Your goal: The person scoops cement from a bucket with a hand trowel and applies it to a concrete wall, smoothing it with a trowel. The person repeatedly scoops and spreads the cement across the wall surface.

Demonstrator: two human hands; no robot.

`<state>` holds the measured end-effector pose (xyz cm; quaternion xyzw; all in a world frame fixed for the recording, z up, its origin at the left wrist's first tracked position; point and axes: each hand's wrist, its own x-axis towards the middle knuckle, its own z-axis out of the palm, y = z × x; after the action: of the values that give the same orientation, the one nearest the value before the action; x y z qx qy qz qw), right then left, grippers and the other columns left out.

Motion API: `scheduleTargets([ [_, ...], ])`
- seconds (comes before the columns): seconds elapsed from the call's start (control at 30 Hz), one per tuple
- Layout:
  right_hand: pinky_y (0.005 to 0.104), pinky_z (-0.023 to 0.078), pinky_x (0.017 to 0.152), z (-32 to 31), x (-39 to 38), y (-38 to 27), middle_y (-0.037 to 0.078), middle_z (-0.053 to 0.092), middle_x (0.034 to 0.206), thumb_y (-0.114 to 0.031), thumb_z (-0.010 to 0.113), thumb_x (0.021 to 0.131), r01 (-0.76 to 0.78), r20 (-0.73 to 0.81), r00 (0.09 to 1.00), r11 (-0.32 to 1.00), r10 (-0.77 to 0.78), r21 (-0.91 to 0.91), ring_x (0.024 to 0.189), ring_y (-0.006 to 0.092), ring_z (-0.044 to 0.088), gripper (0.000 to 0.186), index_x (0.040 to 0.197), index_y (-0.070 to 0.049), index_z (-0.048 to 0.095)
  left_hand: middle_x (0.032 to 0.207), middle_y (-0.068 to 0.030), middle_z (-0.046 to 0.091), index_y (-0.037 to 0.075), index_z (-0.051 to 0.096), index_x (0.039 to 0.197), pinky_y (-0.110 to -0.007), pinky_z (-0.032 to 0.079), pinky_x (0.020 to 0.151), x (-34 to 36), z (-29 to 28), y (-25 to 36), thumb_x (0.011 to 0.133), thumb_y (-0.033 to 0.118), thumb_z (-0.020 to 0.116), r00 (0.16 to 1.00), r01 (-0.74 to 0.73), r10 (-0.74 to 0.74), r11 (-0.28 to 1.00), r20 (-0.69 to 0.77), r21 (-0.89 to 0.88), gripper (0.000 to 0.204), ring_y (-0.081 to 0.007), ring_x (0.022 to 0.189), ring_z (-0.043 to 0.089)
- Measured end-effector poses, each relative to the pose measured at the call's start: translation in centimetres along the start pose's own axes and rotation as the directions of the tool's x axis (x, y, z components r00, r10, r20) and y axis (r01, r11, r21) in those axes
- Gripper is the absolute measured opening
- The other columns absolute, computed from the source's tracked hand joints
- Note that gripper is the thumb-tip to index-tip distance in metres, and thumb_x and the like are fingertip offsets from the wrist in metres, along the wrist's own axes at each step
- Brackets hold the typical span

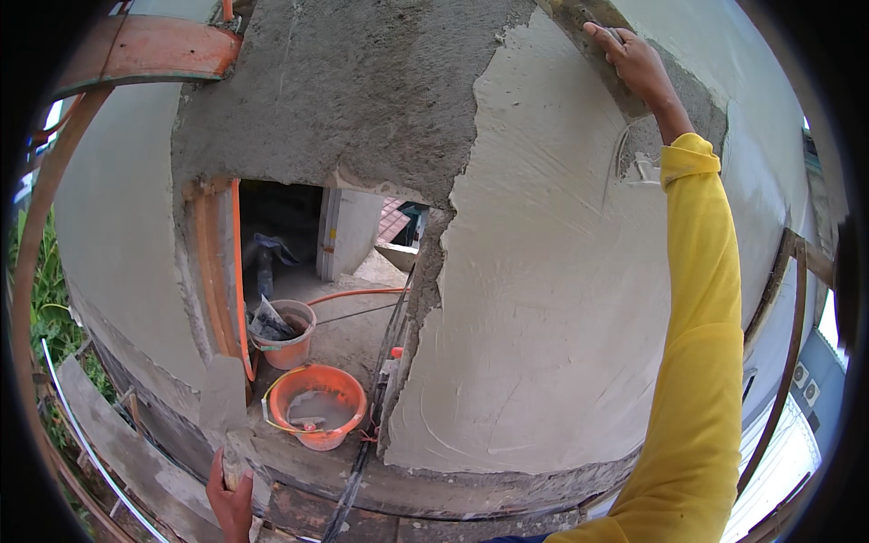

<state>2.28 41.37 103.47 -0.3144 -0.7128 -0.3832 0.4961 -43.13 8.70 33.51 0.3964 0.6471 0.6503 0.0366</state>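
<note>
My right hand (632,68) is raised at the upper right, closed on a long, plaster-stained float (597,45) against the wall, where pale plaster (543,317) borders rough grey render (326,90). My right arm wears a yellow sleeve. At the lower left, my left hand (228,502) grips the worn handle of a flat trowel (224,394), its blade pointing up beside the opening's lower left edge.
An orange bucket (291,389) of grey liquid stands in the opening, another bucket (273,346) behind it. An orange hose (353,292) and dark cables run nearby. Scaffold bars (38,226) flank both sides; a red beam (145,50) juts at the upper left.
</note>
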Motion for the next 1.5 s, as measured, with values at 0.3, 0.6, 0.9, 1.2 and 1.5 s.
scheduleTargets([
  [0.3, 0.0280, 0.054, 0.058, -0.5, -14.2, -0.9, 0.001, 0.063, 0.080, -0.066, 0.063, 0.103, -0.530, 0.192, 0.776, 0.456, 0.601, 0.715, 0.063, 0.0101, 0.059, 0.061, 0.101, -0.004, 0.066, 0.111, -0.0126, 0.069, -0.008, 0.050, 0.152, -0.025, 0.046, 0.057, 0.0, -0.5, 2.3, 0.089, 0.001, 0.070, 0.944, 0.321, -0.314, 0.945, 0.099, -0.062, 0.067, -0.0113, 0.074, 0.060],
  [0.6, 0.0243, 0.048, 0.057, -3.5, -27.6, 5.6, -0.002, 0.059, 0.080, -0.058, 0.063, 0.106, -0.606, 0.145, 0.713, 0.498, 0.686, 0.620, 0.065, 0.0057, 0.056, 0.054, 0.109, -0.004, 0.069, 0.117, -0.0121, 0.069, -0.008, 0.049, 0.152, -0.026, 0.048, 0.062, -1.0, 0.8, 2.5, 0.090, 0.001, 0.070, 0.987, 0.079, -0.073, 0.996, 0.141, -0.038, 0.067, -0.0105, 0.079, 0.059],
  [0.9, 0.0428, 0.054, 0.078, -1.7, -33.9, -0.2, 0.017, 0.070, 0.100, -0.055, 0.079, 0.092, 0.176, 0.583, 0.781, 0.975, -0.223, 0.138, 0.091, 0.0370, 0.068, 0.066, 0.123, 0.002, 0.068, 0.100, -0.0078, 0.069, -0.007, 0.052, 0.151, -0.025, 0.039, 0.046, -1.7, 2.2, 3.6, 0.089, 0.002, 0.071, 0.967, 0.228, -0.219, 0.971, 0.130, -0.067, 0.065, -0.0079, 0.057, 0.052],
  [1.2, 0.0326, 0.049, 0.063, -4.1, -9.4, 7.2, 0.005, 0.061, 0.078, -0.071, 0.065, 0.098, -0.240, 0.086, 0.970, 0.958, 0.229, 0.159, 0.068, 0.0153, 0.057, 0.070, 0.090, -0.002, 0.066, 0.105, -0.0102, 0.070, -0.009, 0.052, 0.149, -0.026, 0.047, 0.057, -1.8, 3.9, -0.8, 0.088, 0.001, 0.072, 0.997, 0.016, -0.016, 1.000, 0.072, 0.002, 0.065, -0.0106, 0.069, 0.059],
  [1.5, 0.0257, 0.049, 0.057, -6.6, -16.3, 8.5, -0.001, 0.063, 0.083, -0.067, 0.068, 0.098, -0.511, 0.257, 0.857, 0.667, 0.447, 0.542, 0.064, 0.0062, 0.057, 0.060, 0.095, -0.006, 0.068, 0.103, -0.0094, 0.069, -0.008, 0.051, 0.150, -0.026, 0.047, 0.055, -2.0, 4.0, 1.8, 0.089, 0.002, 0.072, 0.982, 0.162, -0.158, 0.986, 0.101, -0.032, 0.065, -0.0110, 0.068, 0.059],
])
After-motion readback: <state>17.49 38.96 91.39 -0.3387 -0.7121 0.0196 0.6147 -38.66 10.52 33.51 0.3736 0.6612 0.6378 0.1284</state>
